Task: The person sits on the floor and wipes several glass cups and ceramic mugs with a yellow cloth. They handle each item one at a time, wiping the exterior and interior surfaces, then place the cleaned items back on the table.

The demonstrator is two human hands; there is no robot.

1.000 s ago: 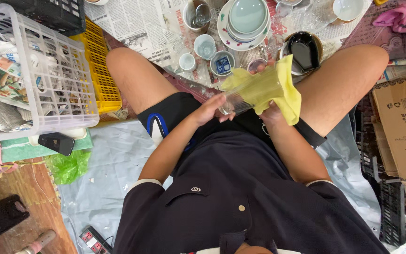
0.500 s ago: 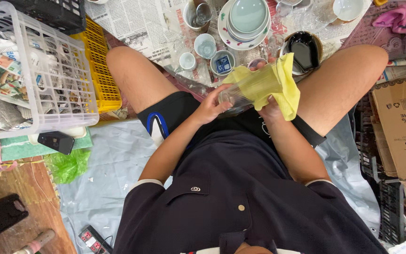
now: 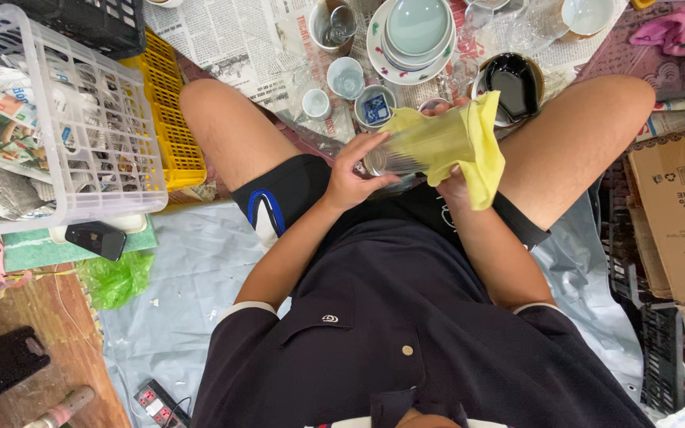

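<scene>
Both hands meet over the lap: the left hand (image 3: 352,176) closes its fingers round the base of a clear glass (image 3: 403,154) lying sideways, while the right hand (image 3: 455,187), mostly hidden, seems to grip a yellow cloth (image 3: 469,143) wrapped over its far end. Beyond lie stacked plates (image 3: 415,36) and small cups (image 3: 346,78) on newspaper (image 3: 231,40).

Yellow cloth (image 3: 469,147) wraps the clear glass (image 3: 394,158) dead centre. At twelve o'clock, pale green bowls (image 3: 416,28) on a white plate (image 3: 380,59). At ten, white basket (image 3: 81,119), yellow crate (image 3: 172,135). Black shirt (image 3: 406,341) at six.
</scene>
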